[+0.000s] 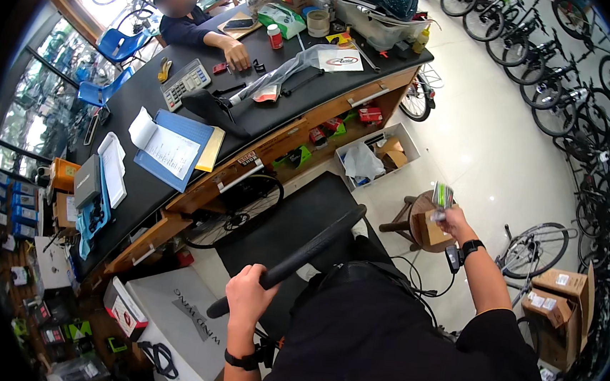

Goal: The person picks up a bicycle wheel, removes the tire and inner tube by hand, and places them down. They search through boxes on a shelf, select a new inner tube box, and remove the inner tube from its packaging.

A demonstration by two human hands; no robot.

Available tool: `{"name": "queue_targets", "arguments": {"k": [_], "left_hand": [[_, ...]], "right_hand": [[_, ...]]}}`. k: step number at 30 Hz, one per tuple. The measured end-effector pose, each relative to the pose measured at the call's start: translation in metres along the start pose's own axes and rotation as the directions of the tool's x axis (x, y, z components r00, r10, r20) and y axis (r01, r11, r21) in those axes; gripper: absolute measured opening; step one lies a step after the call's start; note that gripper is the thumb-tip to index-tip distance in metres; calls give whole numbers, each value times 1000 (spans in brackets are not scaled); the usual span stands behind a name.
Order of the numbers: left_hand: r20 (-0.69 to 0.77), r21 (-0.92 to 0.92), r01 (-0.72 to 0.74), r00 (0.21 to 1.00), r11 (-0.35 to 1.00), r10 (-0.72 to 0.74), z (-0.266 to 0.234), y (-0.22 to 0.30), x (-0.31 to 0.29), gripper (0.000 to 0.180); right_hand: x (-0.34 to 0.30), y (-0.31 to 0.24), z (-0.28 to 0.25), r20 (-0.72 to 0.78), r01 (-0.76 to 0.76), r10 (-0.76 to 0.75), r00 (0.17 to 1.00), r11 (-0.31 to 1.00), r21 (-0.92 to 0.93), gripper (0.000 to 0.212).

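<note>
My left hand [250, 294] is wrapped round a thick black handlebar [311, 250], near its lower left end. The bar runs diagonally up to the right in front of my body, and its far end curves. Out to the right, my right hand [453, 222] grips a small green and silver package [443, 196], slightly blurred. What exactly the package is I cannot make out. Just beneath that hand, a small cardboard box [432, 233] sits on a round wooden stool [418, 212]. The fingers partly hide the package's lower end.
A black-topped counter [253, 125] holds a calculator [186, 84], a blue folder [172, 150] and a bicycle saddle [211, 110]. Another person [189, 24] rests a hand on it. A white bin [405, 148], a grey box [187, 324], cartons [557, 303] and bicycles [536, 72] stand around.
</note>
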State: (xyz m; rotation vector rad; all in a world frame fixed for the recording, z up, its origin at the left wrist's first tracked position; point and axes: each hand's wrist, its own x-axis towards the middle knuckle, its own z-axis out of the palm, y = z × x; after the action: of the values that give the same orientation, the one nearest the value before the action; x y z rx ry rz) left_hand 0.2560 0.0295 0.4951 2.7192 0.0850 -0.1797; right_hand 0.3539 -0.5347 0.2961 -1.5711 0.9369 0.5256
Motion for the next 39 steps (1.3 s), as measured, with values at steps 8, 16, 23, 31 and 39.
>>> {"name": "queue_targets", "arguments": {"k": [8, 16, 23, 31, 39], "left_hand": [[7, 163, 203, 978, 966, -207, 22, 52, 10, 37], [-28, 156, 520, 852, 840, -522, 16, 72, -3, 39], [-118, 11, 660, 747, 751, -654, 11, 85, -20, 39], [-159, -14, 596, 791, 803, -591, 21, 45, -10, 33], [-109, -80, 442, 887, 893, -449, 50, -45, 18, 33]], "right_hand": [[125, 17, -3, 3, -202, 202, 979, 977, -67, 20], [237, -62, -1, 85, -69, 62, 994, 995, 75, 35], [251, -135, 20, 57, 43, -42, 997, 999, -15, 45], [228, -102, 43, 260, 64, 25, 965, 943, -327, 30], [155, -57, 17, 156, 66, 15, 988, 862, -502, 24]]}}
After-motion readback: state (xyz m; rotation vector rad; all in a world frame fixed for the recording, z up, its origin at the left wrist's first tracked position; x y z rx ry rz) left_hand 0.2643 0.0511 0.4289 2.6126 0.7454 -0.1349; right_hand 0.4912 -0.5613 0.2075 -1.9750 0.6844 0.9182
